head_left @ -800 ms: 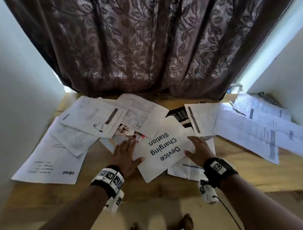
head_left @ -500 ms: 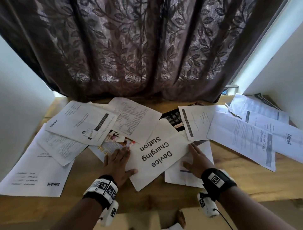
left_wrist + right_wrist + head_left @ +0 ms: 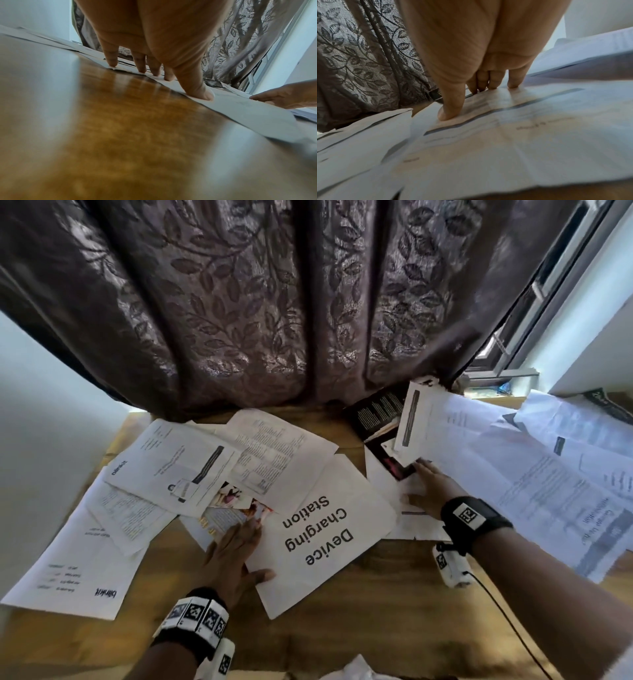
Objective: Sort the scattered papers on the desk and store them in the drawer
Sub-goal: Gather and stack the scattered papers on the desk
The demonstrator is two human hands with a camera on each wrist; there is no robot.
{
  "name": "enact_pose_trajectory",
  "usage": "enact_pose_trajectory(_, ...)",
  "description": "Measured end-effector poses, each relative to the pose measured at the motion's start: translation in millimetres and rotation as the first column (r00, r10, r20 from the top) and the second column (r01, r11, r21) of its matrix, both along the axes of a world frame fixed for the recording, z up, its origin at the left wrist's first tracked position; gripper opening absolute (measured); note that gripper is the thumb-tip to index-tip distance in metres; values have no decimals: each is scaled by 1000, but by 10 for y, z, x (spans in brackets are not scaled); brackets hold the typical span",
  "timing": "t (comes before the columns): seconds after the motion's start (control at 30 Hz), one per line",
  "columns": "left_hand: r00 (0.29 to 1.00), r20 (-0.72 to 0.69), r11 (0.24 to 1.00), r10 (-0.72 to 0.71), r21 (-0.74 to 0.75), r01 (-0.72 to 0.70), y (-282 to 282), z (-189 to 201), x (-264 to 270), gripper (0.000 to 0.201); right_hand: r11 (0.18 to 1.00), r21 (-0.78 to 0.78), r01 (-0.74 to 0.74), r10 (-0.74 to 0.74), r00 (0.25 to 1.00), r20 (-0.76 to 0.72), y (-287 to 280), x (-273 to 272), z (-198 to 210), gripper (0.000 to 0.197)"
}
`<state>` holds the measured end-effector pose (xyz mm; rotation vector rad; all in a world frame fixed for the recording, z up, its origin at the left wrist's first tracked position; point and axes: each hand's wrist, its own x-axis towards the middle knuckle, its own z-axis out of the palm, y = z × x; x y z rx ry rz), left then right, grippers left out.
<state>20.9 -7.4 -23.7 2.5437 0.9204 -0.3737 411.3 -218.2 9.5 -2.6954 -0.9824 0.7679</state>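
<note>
My left hand lies flat, fingers straight, pressing the Device Charging Station sheet near the worktop's front edge. Right hand, flat too, has slid farther back onto folded papers; gathering's barely begun.

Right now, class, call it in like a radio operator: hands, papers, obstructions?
Left hand flat on Device Charging Station sheet. Right hand presses papers beside it. Papers scattered on desk; drawer unseen.
</note>
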Motion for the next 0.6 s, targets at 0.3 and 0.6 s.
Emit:
enact_pose_trajectory(0.3, 1000, 11, 1000, 16, 6, -16, 46, -34, -16, 96, 997, -59, -46, 56, 981, 184, 288, -670, 78, 83)
enact_pose_trajectory(0.6, 998, -3, 998, 63, 21, -63, 51, 84, -22, 101, 993, -86, 77, -66, 991, 120, 359, -945, 65, 45)
